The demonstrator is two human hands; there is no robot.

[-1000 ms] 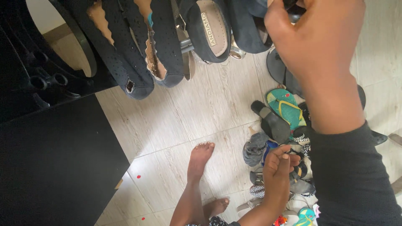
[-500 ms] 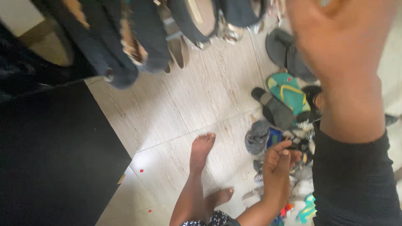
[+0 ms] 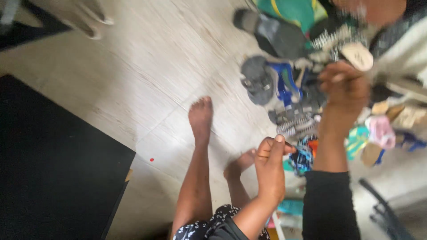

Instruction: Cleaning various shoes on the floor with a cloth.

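Shoe pile (image 3: pixel 307 89) lies just beneath the right hand (image 3: pixel 344 89).

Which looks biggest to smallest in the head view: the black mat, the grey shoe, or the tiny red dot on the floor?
1. The black mat, by far the largest, filling the lower left corner.
2. The grey shoe, in the shoe pile beyond the right hand.
3. The red dot, a speck on the floor beside the mat.

Shoe pile (image 3: pixel 307 84) crowds right; bare floor (image 3: pixel 147 75) open left.
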